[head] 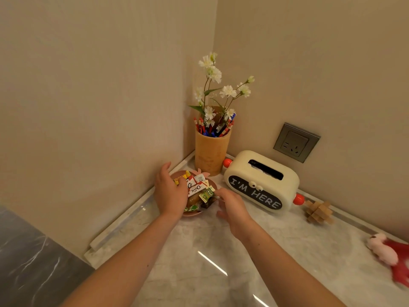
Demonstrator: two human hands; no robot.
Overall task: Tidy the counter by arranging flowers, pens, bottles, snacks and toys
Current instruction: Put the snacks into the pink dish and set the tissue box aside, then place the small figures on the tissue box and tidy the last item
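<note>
Plainly "I'M HERE" tissue box [261,182]; perhaps "Dove" snack [195,189].

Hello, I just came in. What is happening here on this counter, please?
A person is tidying a marble counter. Both hands are at a pink dish heaped with wrapped snacks: the left hand rests on the pile, and the right hand touches a green packet at its edge. Behind, flowers and pens stand in a wooden cup. A plush toy lies far right.
</note>
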